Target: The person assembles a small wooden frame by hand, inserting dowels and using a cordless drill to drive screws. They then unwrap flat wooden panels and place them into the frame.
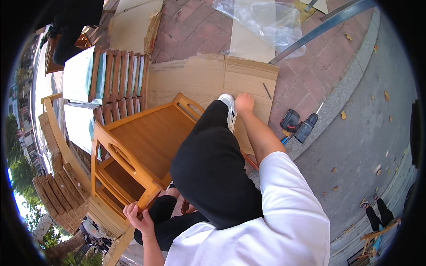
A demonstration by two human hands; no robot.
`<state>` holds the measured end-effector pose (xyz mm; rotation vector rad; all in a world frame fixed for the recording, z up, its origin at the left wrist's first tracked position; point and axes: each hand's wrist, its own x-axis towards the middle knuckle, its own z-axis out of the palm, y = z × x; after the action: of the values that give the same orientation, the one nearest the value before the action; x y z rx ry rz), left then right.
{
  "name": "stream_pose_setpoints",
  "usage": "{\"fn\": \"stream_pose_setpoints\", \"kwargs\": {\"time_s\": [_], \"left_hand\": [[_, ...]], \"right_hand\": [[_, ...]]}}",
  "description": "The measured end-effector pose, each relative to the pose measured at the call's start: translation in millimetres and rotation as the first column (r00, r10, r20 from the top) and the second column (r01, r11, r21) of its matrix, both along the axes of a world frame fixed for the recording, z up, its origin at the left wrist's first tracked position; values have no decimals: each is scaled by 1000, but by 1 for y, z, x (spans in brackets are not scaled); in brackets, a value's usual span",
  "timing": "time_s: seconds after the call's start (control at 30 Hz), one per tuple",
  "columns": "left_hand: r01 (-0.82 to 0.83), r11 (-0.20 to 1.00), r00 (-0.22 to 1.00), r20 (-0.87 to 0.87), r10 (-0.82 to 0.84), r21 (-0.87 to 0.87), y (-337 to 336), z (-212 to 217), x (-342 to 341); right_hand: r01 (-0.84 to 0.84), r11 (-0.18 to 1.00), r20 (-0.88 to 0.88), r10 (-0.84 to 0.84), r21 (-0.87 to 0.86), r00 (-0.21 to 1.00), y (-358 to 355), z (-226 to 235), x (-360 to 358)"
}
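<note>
A honey-brown wooden tray-topped stand [146, 133], with slotted handles at both ends and a lower shelf, leans tilted to the left of my legs. My left hand [140, 218] is closed around its near lower corner, fingers on the wooden edge. My right hand [244, 103] is closed and rests down on a flat cardboard sheet [186, 80], beside my white shoe. Whatever its curled fingers hold, if anything, is hidden. Just right of that hand lies a thin dark metal rod or long screw [266, 91]. A cordless drill [305, 127] with a long bit lies farther right on the pavement.
Wood-edged panels [117, 75] stand stacked at the left, with flat cartons [60, 195] below them. Clear plastic film [266, 22] and a metal bar [319, 33] are at the top right. A stone kerb [328, 102] borders the grey road. Another person's legs [379, 215] show at lower right.
</note>
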<state>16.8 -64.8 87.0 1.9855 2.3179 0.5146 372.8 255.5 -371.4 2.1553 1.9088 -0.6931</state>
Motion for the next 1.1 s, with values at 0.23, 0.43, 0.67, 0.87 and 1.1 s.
{"fn": "stream_pose_setpoints", "kwargs": {"time_s": [0.23,0.43,0.67,0.87,1.1], "left_hand": [[24,1000,1000,-2,-24,12,0,-3,-4],[8,1000,1000,23,-8,8,-4,-2,-2],[26,1000,999,28,-26,1,3,-2,-10],[-10,1000,1000,27,10,-4,-3,-2,-3],[8,1000,1000,11,-8,-4,-2,-2,-2]], "right_hand": [[455,716,-763,-637,-530,113,-4,-8,43],[146,725,-710,-580,-673,-399,-36,66,94],[70,628,-632,-769,-775,-95,-17,-9,81],[139,970,-219,-183,-201,958,-17,15,13],[163,984,-442,-179,-74,879,-29,12,22]]}}
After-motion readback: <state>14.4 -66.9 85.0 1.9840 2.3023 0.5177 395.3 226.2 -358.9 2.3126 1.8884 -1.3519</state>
